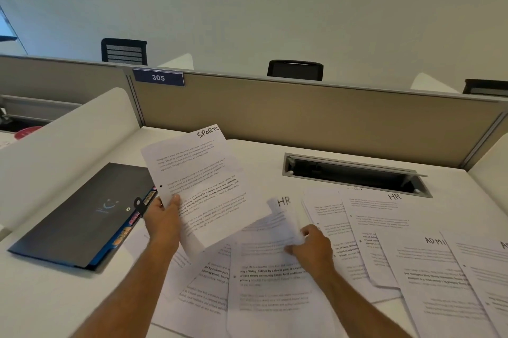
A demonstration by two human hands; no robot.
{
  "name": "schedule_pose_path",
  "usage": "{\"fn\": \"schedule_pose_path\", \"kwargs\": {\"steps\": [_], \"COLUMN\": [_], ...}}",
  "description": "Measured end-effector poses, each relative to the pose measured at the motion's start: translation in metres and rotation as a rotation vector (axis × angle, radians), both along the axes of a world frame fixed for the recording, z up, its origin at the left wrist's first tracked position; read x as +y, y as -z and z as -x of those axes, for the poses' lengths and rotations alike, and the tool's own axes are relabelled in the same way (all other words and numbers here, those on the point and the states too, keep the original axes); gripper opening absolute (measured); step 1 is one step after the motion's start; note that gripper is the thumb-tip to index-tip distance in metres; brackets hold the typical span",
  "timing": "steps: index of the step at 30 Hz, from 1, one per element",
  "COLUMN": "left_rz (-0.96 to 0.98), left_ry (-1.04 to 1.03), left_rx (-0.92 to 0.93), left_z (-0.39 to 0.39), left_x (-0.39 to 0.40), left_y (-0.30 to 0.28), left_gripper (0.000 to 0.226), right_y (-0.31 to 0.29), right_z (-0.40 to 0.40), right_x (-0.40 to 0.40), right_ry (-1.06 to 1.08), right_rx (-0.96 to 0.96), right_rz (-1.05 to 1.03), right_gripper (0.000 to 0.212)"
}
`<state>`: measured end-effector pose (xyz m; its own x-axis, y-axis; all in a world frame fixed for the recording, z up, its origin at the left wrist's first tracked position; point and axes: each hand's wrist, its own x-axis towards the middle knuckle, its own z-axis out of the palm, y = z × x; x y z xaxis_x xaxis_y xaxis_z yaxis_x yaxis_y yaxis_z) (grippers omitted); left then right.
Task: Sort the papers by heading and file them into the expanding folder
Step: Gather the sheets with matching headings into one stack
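My left hand (162,221) holds a sheet headed SPORTS (198,172) raised above the desk, thumb on its left edge. My right hand (313,245) pinches the curled upper part of a sheet headed HR (277,216) that lies on the pile. Another HR sheet (376,216) and sheets headed ADMI (428,269) lie spread to the right, with more sheets overlapping under my arms. The dark expanding folder (79,216) lies flat at the left, coloured tabs showing along its right edge.
A white desk (55,304) carries everything. A cable slot with a raised metal lid (354,172) sits at the back right. A tan partition (302,115) with a 305 sign closes the far side, and a white divider (68,139) curves along the left.
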<state>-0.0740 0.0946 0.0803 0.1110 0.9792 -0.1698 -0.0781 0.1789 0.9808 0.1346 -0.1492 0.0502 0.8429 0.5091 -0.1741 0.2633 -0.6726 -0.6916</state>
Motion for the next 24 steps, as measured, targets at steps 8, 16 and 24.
{"fn": "schedule_pose_path", "kwargs": {"steps": [8, 16, 24], "left_rz": [-0.022, -0.043, -0.062], "left_ry": [-0.021, -0.009, -0.090], "left_rx": [0.017, 0.023, 0.025], "left_z": [0.011, 0.013, 0.007], "left_x": [0.009, 0.010, 0.011], "left_y": [0.003, 0.007, 0.006], "left_gripper": [0.009, 0.011, 0.008], "right_y": [-0.024, -0.028, 0.014], "right_z": [-0.075, -0.116, 0.015], "right_x": [-0.021, -0.071, -0.028], "right_ry": [0.052, 0.162, -0.619], "right_rx": [-0.049, -0.500, -0.493], "right_rz": [0.114, 0.572, 0.051], "right_gripper": [0.032, 0.059, 0.059]}}
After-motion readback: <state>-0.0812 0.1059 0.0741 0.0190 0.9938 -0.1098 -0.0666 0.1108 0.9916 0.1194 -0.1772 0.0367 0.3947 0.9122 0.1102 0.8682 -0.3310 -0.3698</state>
